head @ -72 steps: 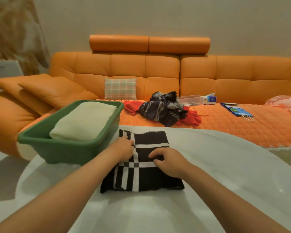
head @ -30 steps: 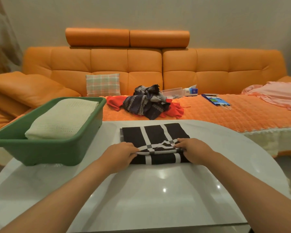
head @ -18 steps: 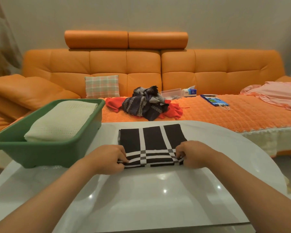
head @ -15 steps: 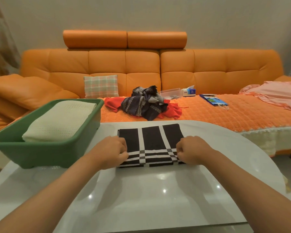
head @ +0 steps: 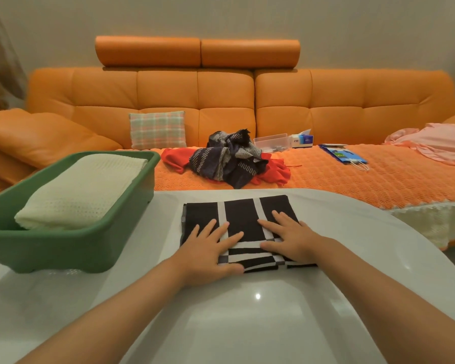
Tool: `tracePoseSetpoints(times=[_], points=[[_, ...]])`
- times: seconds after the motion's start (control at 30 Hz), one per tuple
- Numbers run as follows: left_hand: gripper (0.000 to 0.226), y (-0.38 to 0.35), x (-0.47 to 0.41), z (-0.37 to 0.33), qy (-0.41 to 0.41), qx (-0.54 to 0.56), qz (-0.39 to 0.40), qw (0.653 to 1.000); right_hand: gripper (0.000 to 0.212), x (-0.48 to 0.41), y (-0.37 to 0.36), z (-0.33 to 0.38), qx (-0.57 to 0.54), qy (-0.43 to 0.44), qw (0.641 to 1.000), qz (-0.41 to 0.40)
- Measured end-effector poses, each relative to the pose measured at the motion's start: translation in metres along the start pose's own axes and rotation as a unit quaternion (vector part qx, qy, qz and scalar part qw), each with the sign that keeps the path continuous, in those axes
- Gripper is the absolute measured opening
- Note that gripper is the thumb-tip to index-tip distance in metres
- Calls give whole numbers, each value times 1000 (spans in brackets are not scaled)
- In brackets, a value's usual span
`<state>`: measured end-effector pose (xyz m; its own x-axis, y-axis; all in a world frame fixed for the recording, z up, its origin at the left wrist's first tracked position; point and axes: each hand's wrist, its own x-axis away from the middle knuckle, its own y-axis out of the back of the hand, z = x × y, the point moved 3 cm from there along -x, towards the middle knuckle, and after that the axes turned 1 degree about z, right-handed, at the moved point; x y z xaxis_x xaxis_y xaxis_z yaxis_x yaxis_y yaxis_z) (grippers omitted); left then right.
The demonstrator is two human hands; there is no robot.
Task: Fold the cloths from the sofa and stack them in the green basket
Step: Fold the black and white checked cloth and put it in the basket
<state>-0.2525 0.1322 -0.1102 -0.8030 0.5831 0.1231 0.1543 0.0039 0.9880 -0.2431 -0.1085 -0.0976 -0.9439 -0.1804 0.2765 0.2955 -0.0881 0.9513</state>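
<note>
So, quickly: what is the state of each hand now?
Left hand: open, flat on the cloth.
Right hand: open, flat on the cloth.

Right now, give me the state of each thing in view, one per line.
checked cloth: folded, flat on the table.
left hand: open, pressing flat on the checked cloth.
right hand: open, pressing flat on it too.
green basket: upright on the table, holding the cream cloth.
cream cloth: folded, in the basket.
dark striped cloth: crumpled on the sofa.
red cloth: unfolded, beneath the dark one.
</note>
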Motion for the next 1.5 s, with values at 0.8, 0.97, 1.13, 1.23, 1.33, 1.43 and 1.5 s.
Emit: tracePoseSetpoints(times=[0.8,0.97,1.13,1.23,1.33,1.43,1.5], points=[[64,-3,15,-32,85,12,4,996,55,36,-12,35,13,105,993,-45],[63,5,21,-2,3,-27,4,1000,70,57,-22,49,-45,93,995,13],[68,12,31,9,30,-90,-16,995,95,77,-18,56,-5,130,989,69],[60,6,46,-3,37,-73,-43,996,90,79,-11,56,75,161,984,2],[64,4,69,-21,-10,-33,-60,998,79,81,-5,63,223,241,938,-108],[86,2,88,-30,-55,-22,-80,995,65,82,-7,69,253,242,926,-143],[91,2,93,-30,-60,-27,-97,993,53,84,-8,71,227,212,940,-140]])
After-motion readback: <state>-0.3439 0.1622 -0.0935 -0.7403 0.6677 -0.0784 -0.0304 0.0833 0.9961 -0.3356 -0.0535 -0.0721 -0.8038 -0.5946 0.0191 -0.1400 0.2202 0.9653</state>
